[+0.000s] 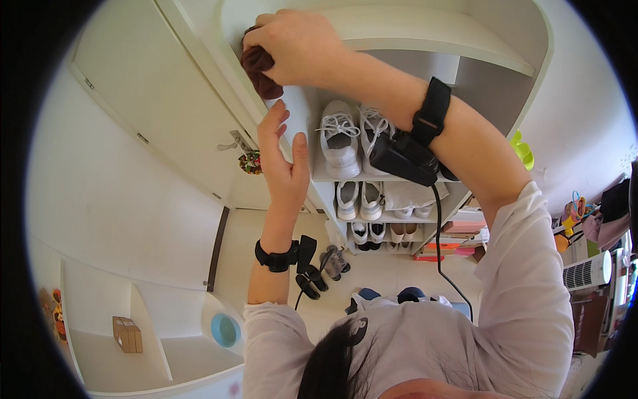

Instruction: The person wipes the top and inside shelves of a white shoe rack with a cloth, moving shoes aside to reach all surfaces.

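Note:
A crumpled dark brown cloth (260,70) is gripped in my right hand (299,47), pressed to the left side panel of a white shoe cabinet (299,109) near its upper part. My left hand (285,164) is raised just below it, fingers apart and holding nothing, close to the panel's front edge; whether it touches is unclear. On the shelf beside my hands stands a pair of white lace-up sneakers (340,139), partly covered on the right by my forearm and a black wrist-strapped device (403,157).
Lower shelves hold more shoes (360,199). To the left is a white door with a handle (234,143). Black sandals (311,282) lie on the floor. Stacked boxes (456,239) stand right of the cabinet. A white shelf unit holds a cardboard box (127,334) and a blue basin (225,329).

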### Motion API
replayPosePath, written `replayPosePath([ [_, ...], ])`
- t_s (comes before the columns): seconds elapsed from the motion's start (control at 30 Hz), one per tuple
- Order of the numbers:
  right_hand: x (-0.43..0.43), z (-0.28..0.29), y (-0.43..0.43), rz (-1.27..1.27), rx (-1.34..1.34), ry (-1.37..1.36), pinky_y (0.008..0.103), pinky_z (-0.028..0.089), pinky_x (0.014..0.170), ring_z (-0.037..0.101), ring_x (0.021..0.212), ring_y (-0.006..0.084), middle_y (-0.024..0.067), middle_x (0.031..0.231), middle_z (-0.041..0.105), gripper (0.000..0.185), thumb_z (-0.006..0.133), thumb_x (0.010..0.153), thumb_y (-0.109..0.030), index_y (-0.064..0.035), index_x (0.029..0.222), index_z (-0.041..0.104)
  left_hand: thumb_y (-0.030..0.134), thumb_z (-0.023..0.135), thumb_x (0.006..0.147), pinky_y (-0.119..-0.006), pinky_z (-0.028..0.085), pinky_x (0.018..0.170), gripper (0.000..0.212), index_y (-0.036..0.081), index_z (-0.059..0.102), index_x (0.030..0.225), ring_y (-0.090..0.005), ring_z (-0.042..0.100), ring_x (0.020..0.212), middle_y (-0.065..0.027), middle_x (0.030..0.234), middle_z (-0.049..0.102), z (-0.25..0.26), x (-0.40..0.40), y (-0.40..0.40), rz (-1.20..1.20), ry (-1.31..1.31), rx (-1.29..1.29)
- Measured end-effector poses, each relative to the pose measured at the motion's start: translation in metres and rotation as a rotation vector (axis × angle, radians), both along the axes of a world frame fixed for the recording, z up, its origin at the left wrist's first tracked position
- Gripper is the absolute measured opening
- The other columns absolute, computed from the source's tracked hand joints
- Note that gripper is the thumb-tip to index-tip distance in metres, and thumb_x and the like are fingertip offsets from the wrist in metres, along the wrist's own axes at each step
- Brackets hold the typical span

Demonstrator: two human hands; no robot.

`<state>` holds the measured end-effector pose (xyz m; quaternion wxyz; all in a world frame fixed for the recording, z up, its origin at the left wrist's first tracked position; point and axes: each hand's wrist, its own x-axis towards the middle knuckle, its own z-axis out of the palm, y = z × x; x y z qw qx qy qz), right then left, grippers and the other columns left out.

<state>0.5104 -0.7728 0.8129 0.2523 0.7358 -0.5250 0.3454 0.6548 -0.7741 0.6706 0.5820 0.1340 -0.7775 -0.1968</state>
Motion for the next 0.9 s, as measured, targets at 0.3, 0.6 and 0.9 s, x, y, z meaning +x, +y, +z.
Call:
replayPosePath([
  [0.3,0.055,-0.064,0.032,0.328,-0.208,0.0,0.0362,0.044,0.078,0.054,0.093,0.0226,0.0019,0.098,0.056,0.053,0.076,0.062,-0.014,-0.0166,0.112,0.059,0.044,0.028,0.105,-0.039,0.032,0.111,0.053,0.012,0.025,0.147,-0.0198,0.038,0.134,-0.0046,0.142,0.039,-0.001,0.024,-0.001,-0.518,0.465,0.559],
  [0.6,0.034,-0.064,0.073,0.21,-0.172,0.079,0.0425,0.043,0.094,0.05,0.119,0.0248,0.0033,0.118,0.057,0.06,0.077,0.071,-0.021,-0.0199,0.126,0.054,0.028,0.037,0.104,-0.036,0.038,0.106,0.041,0.007,0.034,0.14,-0.0191,0.044,0.128,-0.0068,0.14,0.043,0.044,-0.012,0.041,-0.316,0.501,0.542],
  [0.9,-0.111,0.017,0.174,-0.244,-0.569,0.013,0.0413,0.045,0.094,0.057,0.113,0.0307,0.0136,0.113,0.063,0.025,0.066,0.082,-0.016,-0.0066,0.105,0.064,0.007,0.055,0.094,-0.03,0.05,0.083,0.038,-0.005,0.045,0.129,-0.0179,0.059,0.097,-0.014,0.113,0.058,0.14,-0.053,0.007,-0.208,0.172,-0.14],
])
